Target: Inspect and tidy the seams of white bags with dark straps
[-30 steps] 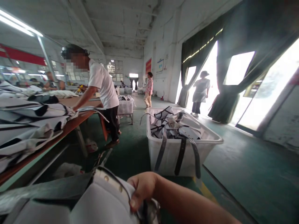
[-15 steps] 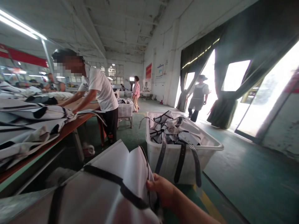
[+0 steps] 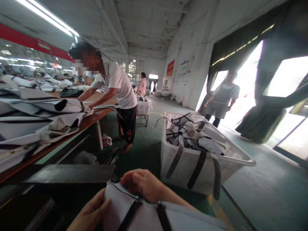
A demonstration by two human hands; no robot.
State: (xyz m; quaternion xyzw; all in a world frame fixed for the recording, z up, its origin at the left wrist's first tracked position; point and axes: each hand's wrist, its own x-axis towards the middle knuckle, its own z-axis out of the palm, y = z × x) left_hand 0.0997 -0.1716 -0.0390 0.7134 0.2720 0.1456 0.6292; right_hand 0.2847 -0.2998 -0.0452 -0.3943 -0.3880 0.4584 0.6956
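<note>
The smooth white sheet with black straps point(image 3: 149, 218) extends rightward from the left hand point(image 3: 94, 207), which pinches its edge — thumb in front. Beyond its dark-trimmed rim, the right hand point(image 3: 147, 184) half-curls — whether gripping, I cannot tell.

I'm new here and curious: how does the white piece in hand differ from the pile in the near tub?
The held piece looks like one item; the pile is many pieces jumbled together. The left hand grips the held piece, while the pile lies in the tub. Both show white material with dark strips.
</note>
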